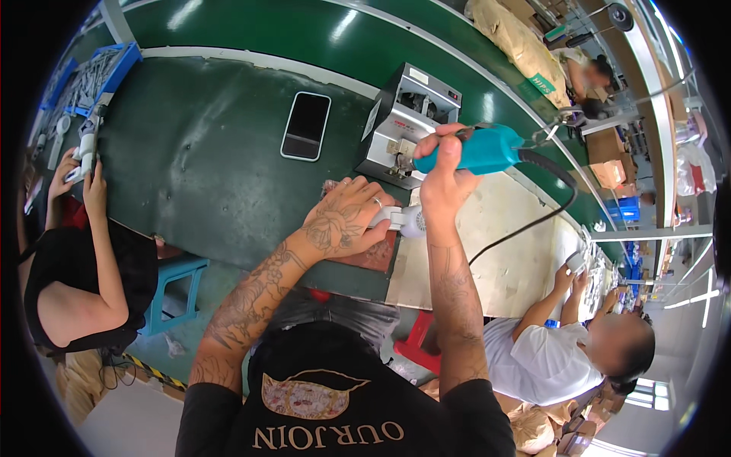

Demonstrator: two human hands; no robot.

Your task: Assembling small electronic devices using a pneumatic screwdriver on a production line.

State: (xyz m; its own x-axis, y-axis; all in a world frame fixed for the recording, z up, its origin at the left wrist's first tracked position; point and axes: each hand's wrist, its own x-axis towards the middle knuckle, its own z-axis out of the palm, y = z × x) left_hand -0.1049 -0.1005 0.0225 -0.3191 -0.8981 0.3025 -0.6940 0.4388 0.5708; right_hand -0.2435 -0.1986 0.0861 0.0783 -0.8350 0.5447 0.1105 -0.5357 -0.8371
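My right hand [448,177] is wrapped round a teal electric screwdriver [487,149], which lies sideways in the air. Its front end points left, at the front of a grey metal screw feeder [381,145]; whether the bit touches the feeder cannot be told. My left hand [344,217], with a ring on one finger, is closed on a white plastic housing [412,222] with a round grille-like end. The hand and housing rest over a reddish-brown pad [371,257] at the table's near edge. My fingers hide part of the housing.
A phone [306,126] lies on the dark green table [205,152]. The screwdriver's black cord [565,199] loops to the right. Co-workers sit at left [84,282] and right [548,350]. A blue bin [114,68] of parts stands far left; a green conveyor [289,30] runs behind.
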